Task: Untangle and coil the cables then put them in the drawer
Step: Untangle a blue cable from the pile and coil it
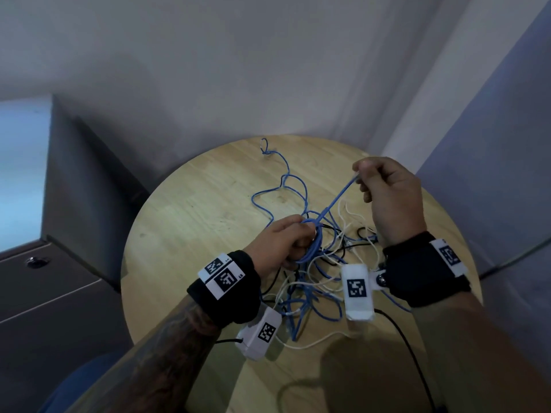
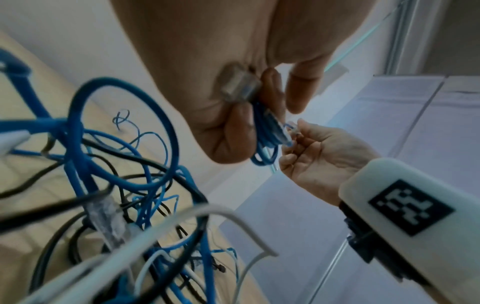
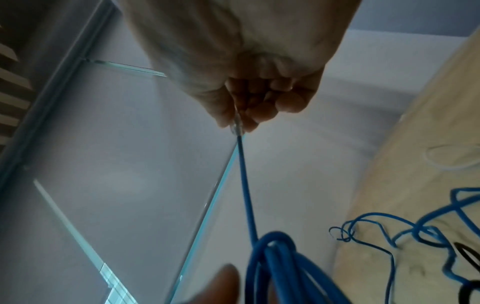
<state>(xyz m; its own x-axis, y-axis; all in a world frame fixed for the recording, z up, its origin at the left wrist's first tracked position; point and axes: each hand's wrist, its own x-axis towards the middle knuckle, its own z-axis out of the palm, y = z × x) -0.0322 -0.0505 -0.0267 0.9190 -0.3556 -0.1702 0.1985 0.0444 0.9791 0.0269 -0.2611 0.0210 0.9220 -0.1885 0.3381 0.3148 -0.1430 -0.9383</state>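
A blue network cable (image 1: 337, 198) runs taut between my two hands above a round wooden table (image 1: 190, 204). My left hand (image 1: 286, 242) grips a small coil of that cable (image 1: 313, 245), with a clear plug (image 2: 240, 87) held in the palm. My right hand (image 1: 378, 186) pinches the cable's other clear plug (image 3: 237, 127) between thumb and fingers, raised to the right. Below the hands lies a tangle of blue, white and black cables (image 1: 313, 287). A thinner blue cable (image 1: 286, 174) trails toward the table's far edge.
A grey cabinet with drawer fronts and a round lock (image 1: 37, 262) stands to the left of the table. Walls close in behind and at the right. A black cord (image 1: 408, 338) runs off the table's near right.
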